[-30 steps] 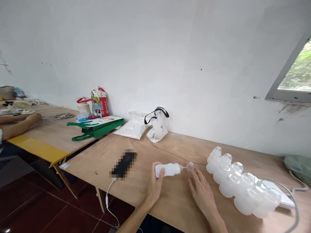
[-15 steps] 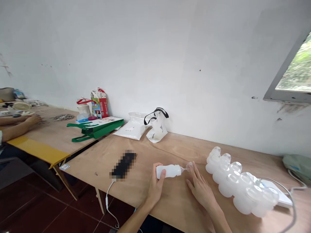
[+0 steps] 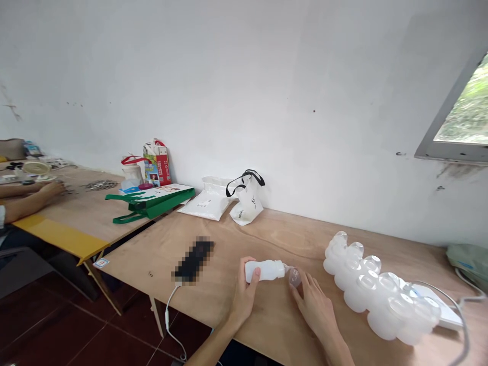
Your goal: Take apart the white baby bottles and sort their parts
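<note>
My left hand [image 3: 244,290] is closed round a white plastic bottle [image 3: 269,270], which lies on its side above the table with its clear, thin-tipped neck end pointing right. Between the thumb and fingers of my right hand [image 3: 315,300] is a small clear domed cap [image 3: 295,277], just off the bottle's tip. Cap and tip sit very close; whether they touch I cannot tell. To the right stands a cluster of several white bottles [image 3: 356,292] with clear domed caps.
A pixelated dark phone-like object [image 3: 194,259] lies left on the wooden table [image 3: 229,244], with a white cable. Behind are a white plastic package [image 3: 208,201] and a white bag [image 3: 247,206]. A green bag [image 3: 156,203] and another person's hand [image 3: 53,189] are at the left table.
My right hand has drawn in its outstretched fingers and now pinches the clear cap, which has moved slightly down and nearer to me. The left hand and bottle have barely moved.
</note>
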Motion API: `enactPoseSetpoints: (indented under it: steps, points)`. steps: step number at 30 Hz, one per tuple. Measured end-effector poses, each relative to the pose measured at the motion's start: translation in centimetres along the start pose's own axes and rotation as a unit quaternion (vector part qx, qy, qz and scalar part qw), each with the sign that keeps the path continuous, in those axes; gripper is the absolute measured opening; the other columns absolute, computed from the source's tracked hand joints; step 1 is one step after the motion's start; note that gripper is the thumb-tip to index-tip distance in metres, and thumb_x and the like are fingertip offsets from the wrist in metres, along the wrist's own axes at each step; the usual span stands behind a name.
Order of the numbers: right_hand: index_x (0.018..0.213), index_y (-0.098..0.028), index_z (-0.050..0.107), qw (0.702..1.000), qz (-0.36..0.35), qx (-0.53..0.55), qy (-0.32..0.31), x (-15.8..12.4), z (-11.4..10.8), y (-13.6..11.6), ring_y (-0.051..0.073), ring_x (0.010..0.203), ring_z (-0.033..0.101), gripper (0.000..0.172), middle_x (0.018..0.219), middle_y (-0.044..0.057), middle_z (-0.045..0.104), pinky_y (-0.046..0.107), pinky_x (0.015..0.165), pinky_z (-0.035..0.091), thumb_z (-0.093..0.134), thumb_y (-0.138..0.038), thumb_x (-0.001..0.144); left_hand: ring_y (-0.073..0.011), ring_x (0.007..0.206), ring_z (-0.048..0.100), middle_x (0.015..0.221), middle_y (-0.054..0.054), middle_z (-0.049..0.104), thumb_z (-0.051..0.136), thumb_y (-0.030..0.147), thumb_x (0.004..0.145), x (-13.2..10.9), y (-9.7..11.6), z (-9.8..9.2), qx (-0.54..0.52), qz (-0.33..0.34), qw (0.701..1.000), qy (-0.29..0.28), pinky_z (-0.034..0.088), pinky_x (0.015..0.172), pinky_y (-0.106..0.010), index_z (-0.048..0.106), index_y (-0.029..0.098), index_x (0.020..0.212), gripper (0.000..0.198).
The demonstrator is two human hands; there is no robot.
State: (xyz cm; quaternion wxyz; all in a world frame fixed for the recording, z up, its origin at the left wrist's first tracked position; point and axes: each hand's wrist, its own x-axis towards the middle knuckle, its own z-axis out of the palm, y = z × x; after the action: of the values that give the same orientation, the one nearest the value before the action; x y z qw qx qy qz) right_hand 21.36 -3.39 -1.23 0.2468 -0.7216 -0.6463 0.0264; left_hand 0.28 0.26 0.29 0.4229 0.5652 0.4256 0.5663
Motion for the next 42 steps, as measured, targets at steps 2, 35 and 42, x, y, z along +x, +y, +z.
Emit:
enactPoseSetpoints:
  steps: [2,35,42]
  points:
    - [0.135,-0.03,0.056,1.0,-0.005,0.016,0.001,-0.1,0.0,0.1,0.03,0.117,0.065,0.042,0.131,0.008,0.066,0.033,0.067,0.054,0.038,-0.047,0.101,-0.023,0.089,0.06,0.1,-0.005,0.061,0.052,0.064,0.095,0.0,0.0,0.0,-0.002,-0.001,1.0,-0.004,0.048,0.081,-0.034,0.052,0.022,0.113,0.046]
    - [0.111,-0.021,0.065,0.873,0.028,0.483,-0.056,0.4,-4.4,-0.9,0.032,0.111,0.068,0.046,0.117,0.011,0.075,0.044,0.097,0.052,0.078,-0.053,0.08,-0.0205,0.082,0.06,0.094,-0.004,0.061,0.057,0.066,0.091,0.2,0.2,-0.2,-0.001,0.022,1.0,0.02,0.05,0.074,-0.03,0.055,0.021,0.106,0.047]
    - [0.118,-0.023,0.072,0.833,-0.016,0.532,-0.155,-0.4,-5.0,-3.4,0.032,0.11,0.067,0.048,0.12,0.011,0.073,0.042,0.095,0.053,0.076,-0.056,0.084,-0.019,0.078,0.058,0.089,-0.002,0.059,0.056,0.065,0.092,0.0,0.6,-0.3,-0.008,0.022,1.0,-0.02,0.049,0.069,-0.028,0.055,0.021,0.104,0.046]
